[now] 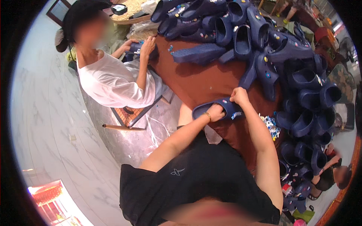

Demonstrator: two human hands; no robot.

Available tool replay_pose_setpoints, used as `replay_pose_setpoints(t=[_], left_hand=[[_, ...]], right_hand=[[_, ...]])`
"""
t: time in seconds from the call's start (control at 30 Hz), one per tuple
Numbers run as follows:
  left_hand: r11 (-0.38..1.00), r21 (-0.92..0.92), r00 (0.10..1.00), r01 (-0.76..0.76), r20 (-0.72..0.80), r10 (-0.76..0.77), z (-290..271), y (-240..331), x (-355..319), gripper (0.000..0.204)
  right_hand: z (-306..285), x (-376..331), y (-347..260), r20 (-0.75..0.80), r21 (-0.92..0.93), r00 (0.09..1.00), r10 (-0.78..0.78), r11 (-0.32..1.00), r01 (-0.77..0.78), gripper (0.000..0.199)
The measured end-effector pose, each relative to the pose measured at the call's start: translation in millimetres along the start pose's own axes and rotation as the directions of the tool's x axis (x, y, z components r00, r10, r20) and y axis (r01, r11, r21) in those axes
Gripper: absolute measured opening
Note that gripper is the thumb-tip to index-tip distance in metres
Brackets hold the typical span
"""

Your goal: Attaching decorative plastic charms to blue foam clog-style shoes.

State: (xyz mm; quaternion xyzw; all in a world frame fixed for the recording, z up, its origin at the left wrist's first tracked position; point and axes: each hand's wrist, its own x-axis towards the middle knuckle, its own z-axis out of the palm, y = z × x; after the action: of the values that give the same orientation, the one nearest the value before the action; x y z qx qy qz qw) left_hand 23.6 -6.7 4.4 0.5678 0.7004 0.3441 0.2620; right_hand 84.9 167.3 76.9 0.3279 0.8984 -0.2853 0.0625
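A navy slip-on slipper lies low in front of me at the near edge of the brown cloth, its strap turned to the right. Small coloured charms dot that strap. My left hand, with a bracelet at the wrist, reaches into the foot opening, and its fingertips are hidden under the strap. Over the strap's far edge, my right hand is closed, fingers pinched on the slipper; whether a small charm is between them cannot be seen. A pile of small white, blue and yellow charms sits right of my right forearm.
Navy slippers are heaped along the far and right sides of the brown cloth. At the left, a seated person in a white shirt handles another slipper. Their wooden stool stands on the tiled floor. Another person is at the lower right.
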Motion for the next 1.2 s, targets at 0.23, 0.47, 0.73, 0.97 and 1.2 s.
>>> replay_pose_setpoints(t=[0.23,0.47,0.73,0.97,1.2], left_hand=[[0.999,-0.036,1.0,-0.009,-0.003,0.009,7.1,-10.2,3.4,0.03],[0.994,0.02,0.992,0.106,0.073,-0.107,9.4,-11.3,5.1,0.03],[0.998,-0.006,0.998,0.064,0.03,-0.064,-3.0,0.9,3.6,0.029],[0.998,-0.011,0.998,0.058,0.009,-0.057,-4.1,1.9,2.8,0.027],[1.0,0.009,1.0,0.01,-0.013,-0.01,-1.2,-2.5,3.0,0.027]], right_hand=[[-6.4,11.2,-10.4,0.164,-0.21,0.983,0.082,0.977,-0.047,0.012],[1.1,41.0,45.9,0.485,0.238,0.871,0.074,0.947,-0.213,0.005],[-9.5,18.3,36.4,0.42,0.417,0.898,0.132,0.851,-0.32,0.011],[-9.9,24.1,14.0,0.463,0.135,0.87,0.168,0.957,-0.257,0.015],[-14.3,32.4,-8.7,0.443,-0.27,0.853,0.277,0.948,-0.167,0.03]])
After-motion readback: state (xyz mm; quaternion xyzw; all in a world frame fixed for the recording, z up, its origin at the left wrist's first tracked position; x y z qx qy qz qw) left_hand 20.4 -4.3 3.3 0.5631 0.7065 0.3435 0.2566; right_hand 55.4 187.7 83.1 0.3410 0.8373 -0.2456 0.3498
